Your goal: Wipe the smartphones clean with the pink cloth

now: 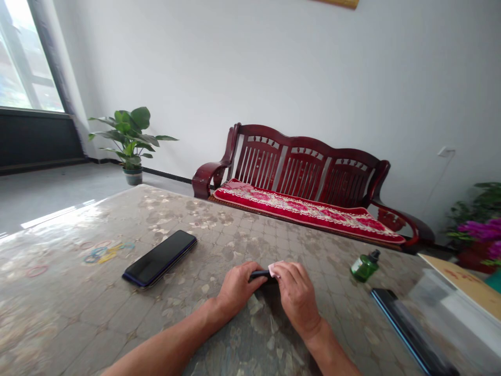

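My left hand [239, 284] is closed round one end of a slim black phone [260, 274], seen nearly edge-on and mostly covered by my fingers. A small pale pink cloth [275, 268] is pinched in my right hand [296, 295], against the phone's other end. Both hands are just above the table's middle. Left of them lies another phone [160, 258] with a dark screen facing up. To the right stands a small green bottle [365, 266] with a black top, and nearer me lies a blue-edged phone [407, 329].
The patterned table cover [156, 329] carries several coloured rubber bands [104, 253] at left. A white and tan box [465, 292] sits at the right edge. Beyond the table are a wooden bench [301, 162] and a potted plant [133, 138].
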